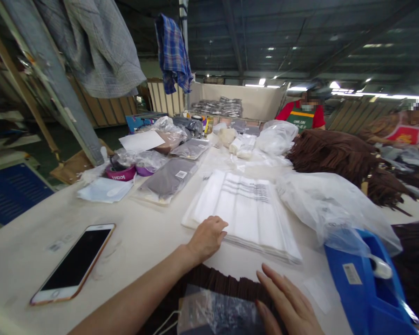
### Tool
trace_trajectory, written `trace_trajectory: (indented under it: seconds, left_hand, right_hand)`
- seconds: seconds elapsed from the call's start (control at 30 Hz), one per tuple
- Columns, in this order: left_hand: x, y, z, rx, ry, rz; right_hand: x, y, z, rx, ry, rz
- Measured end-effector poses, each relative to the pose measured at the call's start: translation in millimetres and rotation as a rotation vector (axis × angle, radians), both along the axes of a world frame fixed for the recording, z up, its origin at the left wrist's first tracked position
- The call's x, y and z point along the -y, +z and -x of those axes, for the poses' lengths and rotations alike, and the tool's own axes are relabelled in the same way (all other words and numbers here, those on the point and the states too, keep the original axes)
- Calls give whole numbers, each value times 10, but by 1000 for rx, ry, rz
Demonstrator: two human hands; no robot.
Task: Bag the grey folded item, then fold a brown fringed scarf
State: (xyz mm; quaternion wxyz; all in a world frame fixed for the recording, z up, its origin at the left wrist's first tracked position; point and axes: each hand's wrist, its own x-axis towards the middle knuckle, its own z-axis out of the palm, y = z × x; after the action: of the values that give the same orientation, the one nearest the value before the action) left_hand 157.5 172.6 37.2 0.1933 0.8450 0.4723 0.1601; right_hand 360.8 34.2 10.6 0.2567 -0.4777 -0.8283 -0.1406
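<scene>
My left hand [206,239] is at the near edge of a stack of flat, clear-white plastic bags [244,209] with dark printed lines. Its fingers are curled and pressed together on the edge of a bag; the fingertips are partly hidden. My right hand [286,302] is open, fingers spread, above the right side of a dark brown fringed piece [226,283] close to me. On that piece lies a clear plastic packet [219,311] with something grey and brown inside. A thin white cord [168,322] sticks out beside it.
A phone [75,263] lies at the left. Beyond are bagged grey items [169,179], a purple tape roll [120,173] and loose plastic [275,137]. At the right stand a blue bin [356,288] and brown fringed piles [335,153]. Two people [302,114] are across the table.
</scene>
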Motion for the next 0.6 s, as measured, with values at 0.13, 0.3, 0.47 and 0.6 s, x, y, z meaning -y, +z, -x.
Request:
trace_trajectory:
  seconds: [0.13,0.3,0.47,0.6]
  left_hand:
    - [-349,-160,-104,-45,-23,38]
    - [-576,-214,-72,-26,-55,125]
    - [-670,-296,-27,46,-42,187]
    - [-687,-323,-12,85,-37,186]
  right_hand:
    - [-389,217,-71,-256,-72,236]
    - [-1130,215,-61,-194,-171,540]
    - [-1576,115,-70,-41,-186,648]
    - [-1692,107,-75,53,-177,683]
